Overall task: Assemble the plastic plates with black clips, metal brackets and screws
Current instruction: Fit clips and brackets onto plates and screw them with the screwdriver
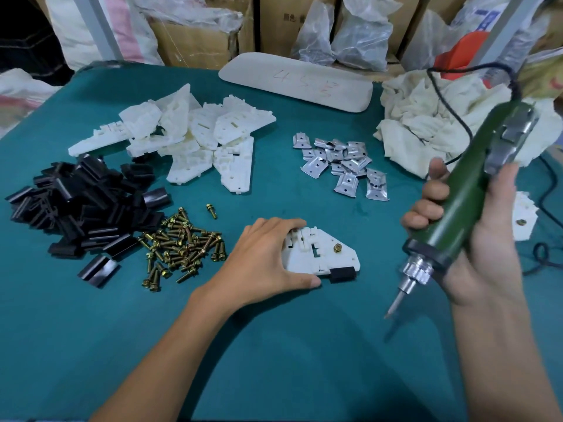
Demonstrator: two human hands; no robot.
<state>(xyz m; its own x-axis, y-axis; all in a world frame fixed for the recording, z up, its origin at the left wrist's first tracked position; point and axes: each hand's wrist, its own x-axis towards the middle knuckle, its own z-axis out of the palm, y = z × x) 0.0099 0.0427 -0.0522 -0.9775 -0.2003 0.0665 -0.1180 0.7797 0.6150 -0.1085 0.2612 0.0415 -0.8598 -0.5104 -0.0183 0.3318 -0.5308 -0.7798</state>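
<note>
As it lies, white plate point(304, 260), black clip point(342, 274)

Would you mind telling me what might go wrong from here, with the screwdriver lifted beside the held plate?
The bit of the green screwdriver in the right hand points down beside the left hand; slipping off the screw, it might jab the fingers.
The left hand holds the white plate on the side away from that screw, so driving may twist it and shift the black clip.
The cord over the rags might snag.
</note>
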